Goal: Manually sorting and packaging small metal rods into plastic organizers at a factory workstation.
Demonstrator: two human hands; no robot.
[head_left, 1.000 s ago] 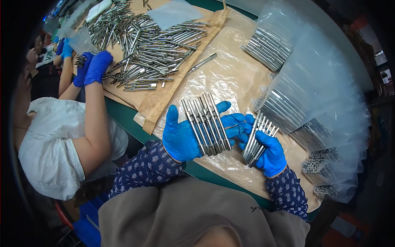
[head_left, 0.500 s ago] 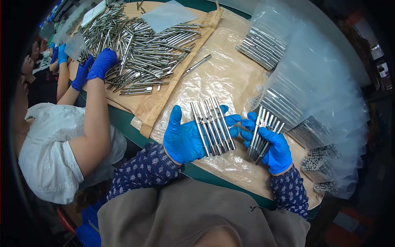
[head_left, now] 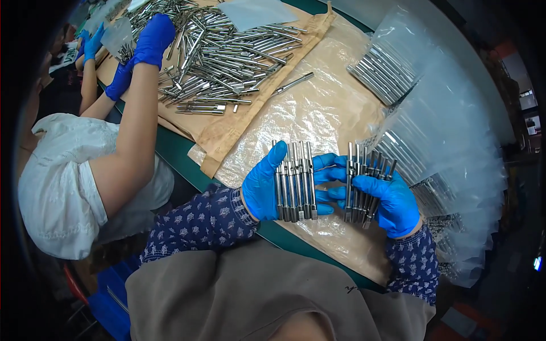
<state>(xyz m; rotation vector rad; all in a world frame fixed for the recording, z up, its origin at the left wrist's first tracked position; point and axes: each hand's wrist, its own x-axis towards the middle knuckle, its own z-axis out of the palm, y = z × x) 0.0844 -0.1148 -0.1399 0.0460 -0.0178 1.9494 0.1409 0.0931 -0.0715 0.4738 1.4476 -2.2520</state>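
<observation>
Two gloved hands each hold a fan of metal rods above the tabletop (head_left: 170,149). Left hand (head_left: 263,187): grip closed around a flat row of rods (head_left: 294,181), thumb across the front. Right hand (head_left: 392,202): grip closed on a looser bundle (head_left: 364,182), tips splayed. Step in hand, as judged: counting or evening out the rods into a set; the next move calls for squaring their ends without dropping any. A co-worker's hand (head_left: 149,41) rests on the loose pile (head_left: 219,54). Bagged rods (head_left: 387,74) lie right. Rod ends inside both palms are hidden; bag contents at the rim blur.
</observation>
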